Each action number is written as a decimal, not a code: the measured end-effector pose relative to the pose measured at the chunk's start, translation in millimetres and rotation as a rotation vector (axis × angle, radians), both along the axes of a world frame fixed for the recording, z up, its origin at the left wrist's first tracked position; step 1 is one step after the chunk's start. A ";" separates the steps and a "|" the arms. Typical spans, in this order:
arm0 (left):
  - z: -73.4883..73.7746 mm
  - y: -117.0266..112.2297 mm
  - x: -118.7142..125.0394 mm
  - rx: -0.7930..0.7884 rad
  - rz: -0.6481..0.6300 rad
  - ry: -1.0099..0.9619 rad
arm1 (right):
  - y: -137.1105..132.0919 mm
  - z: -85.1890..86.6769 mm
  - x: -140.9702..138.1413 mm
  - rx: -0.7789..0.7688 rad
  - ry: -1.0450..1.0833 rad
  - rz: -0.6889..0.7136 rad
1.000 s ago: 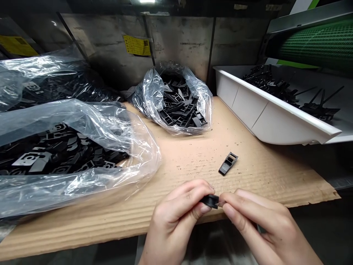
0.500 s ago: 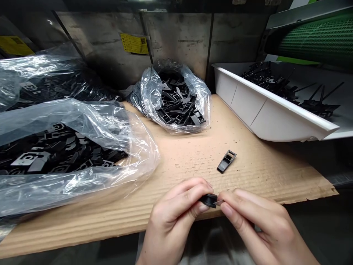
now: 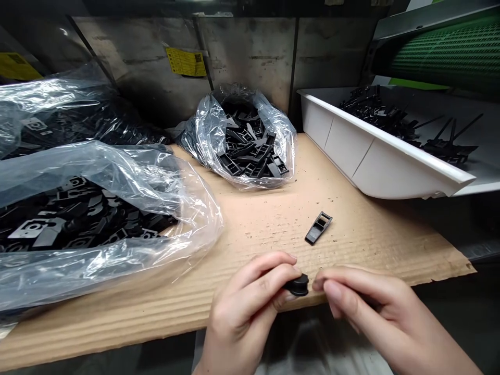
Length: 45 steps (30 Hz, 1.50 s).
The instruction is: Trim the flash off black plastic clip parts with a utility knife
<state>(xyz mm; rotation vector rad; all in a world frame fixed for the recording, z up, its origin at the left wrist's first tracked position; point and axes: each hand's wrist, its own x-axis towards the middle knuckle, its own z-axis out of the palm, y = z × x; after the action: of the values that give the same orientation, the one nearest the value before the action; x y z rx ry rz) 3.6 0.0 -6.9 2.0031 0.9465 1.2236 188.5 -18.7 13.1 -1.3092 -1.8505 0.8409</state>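
My left hand pinches a small black plastic part with a rounded, rimmed end, just over the front edge of the cardboard. Most of that part is hidden behind the fingers. A short gap to its right, my right hand has thumb and forefinger pressed together; whatever lies between them is hidden. Beyond both hands, one black plastic clip with a rectangular opening lies on the cardboard sheet.
Clear plastic bags of black parts stand at the left and at the back middle. To the right, a white tray holds black pieces with long stems, under a green mesh roller. Metal panels close off the back.
My right hand has drawn back to the right from the black part. The thin, shiny sliver between its fingertips and the part no longer shows. My left hand keeps its grip.
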 end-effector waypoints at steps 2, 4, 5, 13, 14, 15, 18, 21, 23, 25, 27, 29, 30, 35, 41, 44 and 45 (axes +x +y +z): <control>-3.5 -1.9 -0.8 0.076 -0.006 0.045 | 1.0 -4.7 -0.3 0.146 -0.043 -0.088; -7.1 -3.0 -1.1 0.133 -0.003 0.083 | 0.4 -8.2 -1.0 0.199 -0.083 -0.105; -8.6 -3.1 -1.1 0.145 0.003 0.102 | -0.2 -9.3 -1.5 0.196 -0.097 -0.095; -11.3 1.3 -1.6 0.191 -0.038 0.134 | 0.9 -2.9 1.5 0.091 -0.095 0.002; -9.9 1.5 -1.3 0.183 -0.045 0.125 | 2.3 0.1 3.3 0.068 -0.100 0.033; -8.2 1.7 -0.8 0.170 -0.047 0.117 | 4.0 3.3 5.3 0.036 -0.109 0.069; -2.9 2.2 0.9 0.152 -0.065 0.090 | 10.6 12.9 11.3 -0.067 -0.157 0.162; -0.4 3.2 2.2 0.136 -0.071 0.070 | 17.0 18.3 15.5 -0.161 -0.200 0.210; -0.4 3.7 2.9 0.132 -0.074 0.061 | 19.1 18.8 16.9 -0.234 -0.175 0.228; -0.5 3.9 3.7 0.141 -0.073 0.062 | 17.9 18.0 17.4 -0.326 -0.090 0.248; -0.2 3.7 4.3 0.147 -0.047 0.066 | 13.5 17.4 17.4 -0.407 0.008 0.275; 0.7 3.6 3.8 0.140 -0.024 0.056 | 7.7 17.5 17.6 -0.424 0.073 0.280; 1.1 3.7 3.1 0.133 -0.018 0.045 | 5.2 17.7 18.0 -0.405 0.089 0.272; 1.1 5.2 2.4 0.095 0.006 0.009 | 2.7 12.6 18.4 -0.213 0.089 0.078; 7.4 -3.6 5.6 0.033 -0.026 -0.007 | 6.1 -6.3 -2.1 -0.091 0.256 -0.111; 21.6 -0.8 -33.2 0.069 0.163 0.120 | 5.6 -17.0 -3.6 -0.279 0.426 -0.241; 28.3 3.3 -53.5 0.108 0.332 0.143 | 6.3 -20.1 -1.8 -0.331 0.478 -0.256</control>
<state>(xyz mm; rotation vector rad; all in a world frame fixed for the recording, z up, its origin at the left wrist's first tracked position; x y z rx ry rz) -49.9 3.3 21.4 2.0976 1.3521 1.3423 186.7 -12.4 -7.0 -1.3577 -1.1794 1.2289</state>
